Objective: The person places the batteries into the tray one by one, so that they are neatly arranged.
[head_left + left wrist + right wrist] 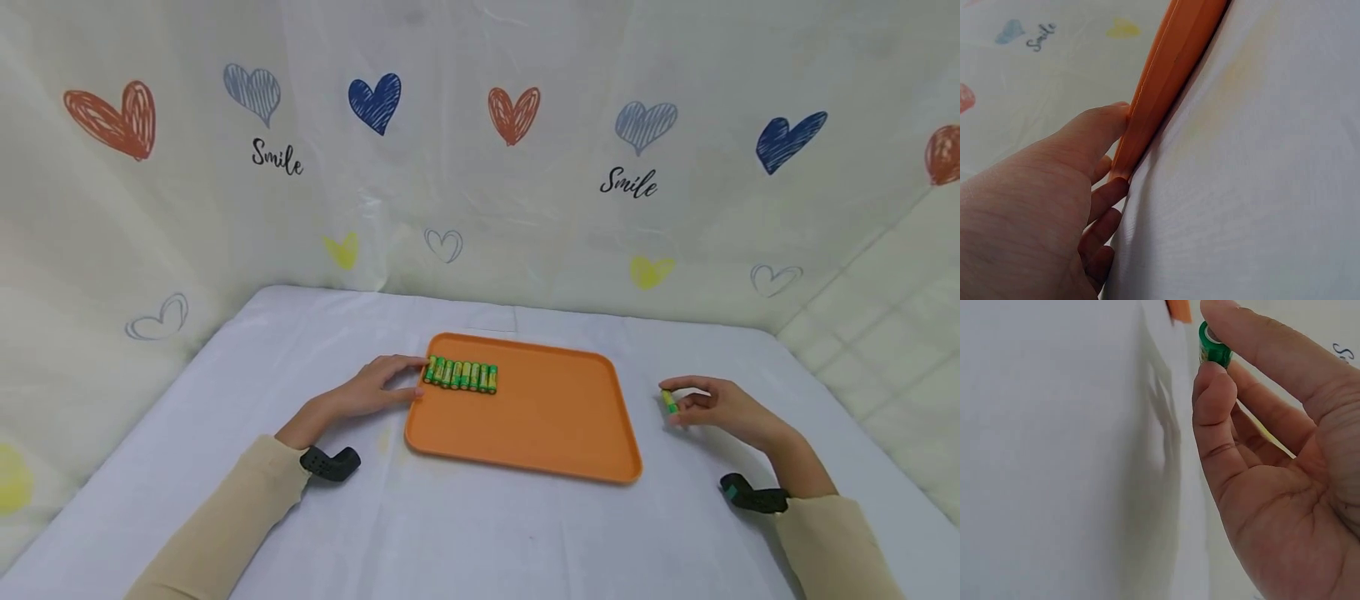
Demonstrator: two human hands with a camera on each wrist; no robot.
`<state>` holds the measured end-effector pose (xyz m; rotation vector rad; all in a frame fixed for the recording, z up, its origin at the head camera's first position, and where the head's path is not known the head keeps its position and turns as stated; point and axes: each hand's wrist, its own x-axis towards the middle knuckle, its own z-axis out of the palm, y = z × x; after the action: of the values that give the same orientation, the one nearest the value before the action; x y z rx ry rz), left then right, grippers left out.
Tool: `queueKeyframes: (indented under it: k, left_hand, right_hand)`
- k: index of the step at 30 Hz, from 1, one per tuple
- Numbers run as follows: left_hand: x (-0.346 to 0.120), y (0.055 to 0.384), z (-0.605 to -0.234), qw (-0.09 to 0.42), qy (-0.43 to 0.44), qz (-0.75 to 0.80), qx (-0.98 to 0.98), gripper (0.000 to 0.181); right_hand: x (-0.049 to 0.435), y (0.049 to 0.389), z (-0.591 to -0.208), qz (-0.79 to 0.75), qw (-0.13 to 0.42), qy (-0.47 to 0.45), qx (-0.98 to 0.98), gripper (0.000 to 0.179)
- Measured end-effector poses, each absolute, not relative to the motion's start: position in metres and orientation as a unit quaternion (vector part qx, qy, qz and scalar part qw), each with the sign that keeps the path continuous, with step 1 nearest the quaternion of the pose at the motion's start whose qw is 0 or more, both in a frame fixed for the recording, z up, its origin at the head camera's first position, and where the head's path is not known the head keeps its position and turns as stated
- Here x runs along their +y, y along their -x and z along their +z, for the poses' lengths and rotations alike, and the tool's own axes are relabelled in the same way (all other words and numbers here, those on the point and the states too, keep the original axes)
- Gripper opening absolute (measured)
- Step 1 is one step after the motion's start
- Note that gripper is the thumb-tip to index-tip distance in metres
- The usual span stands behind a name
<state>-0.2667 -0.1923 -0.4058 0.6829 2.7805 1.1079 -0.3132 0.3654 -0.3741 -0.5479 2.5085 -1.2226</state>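
An orange tray (540, 417) lies on the white-covered table, with a row of several green and yellow batteries (466, 375) side by side in its upper left part. My left hand (378, 385) rests at the tray's left edge, its fingers extended. One fingertip is close to the leftmost battery (431, 369); the thumb reaches the rim. The left wrist view shows that hand's digits against the outer side of the tray (1160, 81). Right of the tray, my right hand (723, 412) pinches a single battery (669, 402) between thumb and fingers. The green end of this battery (1213, 347) shows in the right wrist view.
White cloth (480, 533) covers the table around the tray. Behind it hangs a pale sheet (465, 183) printed with hearts and words. A black wrist device sits on the left arm (330, 464) and another on the right arm (753, 496).
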Motion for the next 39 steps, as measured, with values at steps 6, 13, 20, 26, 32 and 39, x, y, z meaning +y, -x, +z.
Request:
queueKeyframes:
  k: [6,13,20,26,32,39]
  left_hand:
    - [-0.193,0.268,-0.408,0.039,-0.223,0.361,0.905,0.063]
    - [-0.194,0.269,-0.408,0.038,-0.219,0.356,0.908,0.062]
    - [-0.194,0.268,-0.407,0.042,-0.214,0.358,0.908,0.062]
    - [-0.194,0.269,-0.408,0.039,-0.215,0.347,0.912,0.063]
    - [-0.195,0.269,-0.408,0.037,-0.214,0.344,0.914,0.063]
    - [-0.197,0.270,-0.409,0.042,-0.214,0.348,0.912,0.063]
  right_hand:
    - [0.349,0.315,-0.368,-0.433,0.157,0.210,0.862,0.057]
    - [0.322,0.310,-0.355,-0.414,0.153,0.253,0.861,0.057]
    - [0.297,0.312,-0.347,-0.412,0.171,0.244,0.861,0.058]
    - [0.277,0.311,-0.343,-0.437,0.186,0.227,0.850,0.060]
    - [0.255,0.313,-0.346,-0.456,0.187,0.228,0.840,0.060]
    - [0.233,0.318,-0.351,-0.459,0.189,0.238,0.835,0.061]
